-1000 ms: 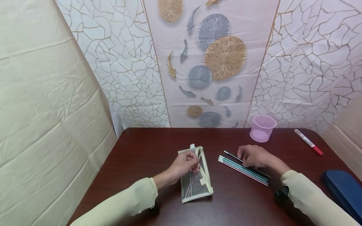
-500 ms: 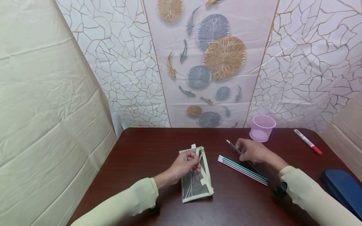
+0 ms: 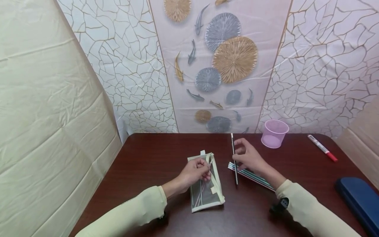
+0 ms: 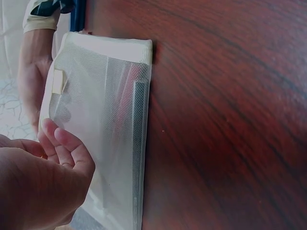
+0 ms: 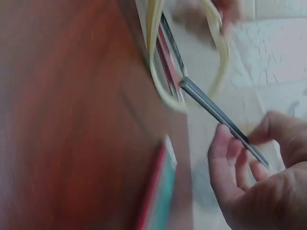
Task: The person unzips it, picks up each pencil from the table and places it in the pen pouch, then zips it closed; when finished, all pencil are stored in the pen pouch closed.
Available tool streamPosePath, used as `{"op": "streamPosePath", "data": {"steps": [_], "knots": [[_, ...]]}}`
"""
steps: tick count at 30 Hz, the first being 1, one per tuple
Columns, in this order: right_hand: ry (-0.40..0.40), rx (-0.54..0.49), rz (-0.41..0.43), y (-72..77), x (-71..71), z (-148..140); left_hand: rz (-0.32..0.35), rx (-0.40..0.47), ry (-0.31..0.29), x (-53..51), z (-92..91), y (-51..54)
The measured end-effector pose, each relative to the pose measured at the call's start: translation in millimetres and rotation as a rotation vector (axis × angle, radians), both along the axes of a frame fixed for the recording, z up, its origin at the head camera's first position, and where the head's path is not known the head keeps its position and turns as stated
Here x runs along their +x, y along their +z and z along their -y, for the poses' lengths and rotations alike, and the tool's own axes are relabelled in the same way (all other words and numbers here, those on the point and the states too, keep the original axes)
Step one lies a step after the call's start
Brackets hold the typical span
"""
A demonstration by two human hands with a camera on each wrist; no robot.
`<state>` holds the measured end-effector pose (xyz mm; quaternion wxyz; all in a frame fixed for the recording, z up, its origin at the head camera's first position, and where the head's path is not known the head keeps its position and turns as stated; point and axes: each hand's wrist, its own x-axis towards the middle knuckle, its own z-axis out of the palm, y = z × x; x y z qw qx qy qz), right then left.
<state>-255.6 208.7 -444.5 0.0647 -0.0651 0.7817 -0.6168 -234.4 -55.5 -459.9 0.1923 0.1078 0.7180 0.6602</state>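
A mesh pencil pouch with cream edging lies on the table, its zipped mouth gaping toward the right. My left hand pinches the edge of that mouth. Inside the pouch, pencils show, dark and red ones among them. My right hand holds a black pencil between thumb and fingers, raised above the table to the right of the pouch. Under that hand lies a row of green and red pencils with white ends.
At the back right stands a pink mesh cup. A white marker with a red cap lies farther right. A dark blue case sits at the right edge of the brown table.
My right hand has lifted the black pencil from beside the other pencils, moved left and turned it nearly in line with the pouch. My left hand stays at the pouch mouth.
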Motion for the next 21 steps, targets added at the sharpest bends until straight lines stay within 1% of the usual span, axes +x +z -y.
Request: {"op": "streamPosePath", "data": {"steps": [5, 8, 11, 15, 18, 21], "knots": [[-0.062, -0.164, 0.069, -8.8, 9.4, 30, 0.01, -0.009, -0.001, -0.6, -1.9, 0.0], [-0.087, -0.229, 0.122, -13.7, 16.6, 47, 0.009, -0.006, 0.0, -1.2, -2.7, -0.7], [-0.08, -0.232, 0.166, -17.6, 24.3, 61, 0.008, -0.005, -0.004, -1.5, -2.9, -1.7], [-0.025, -0.197, 0.234, -22.3, 32.5, 74, 0.005, -0.006, -0.011, -1.7, -2.9, -2.0], [0.02, -0.188, 0.269, -24.6, 35.3, 79, 0.01, -0.006, -0.012, -2.1, -2.7, -1.9], [0.061, -0.193, 0.287, -26.7, 35.1, 78, 0.016, -0.007, -0.007, -1.8, -2.6, -1.5]]}}
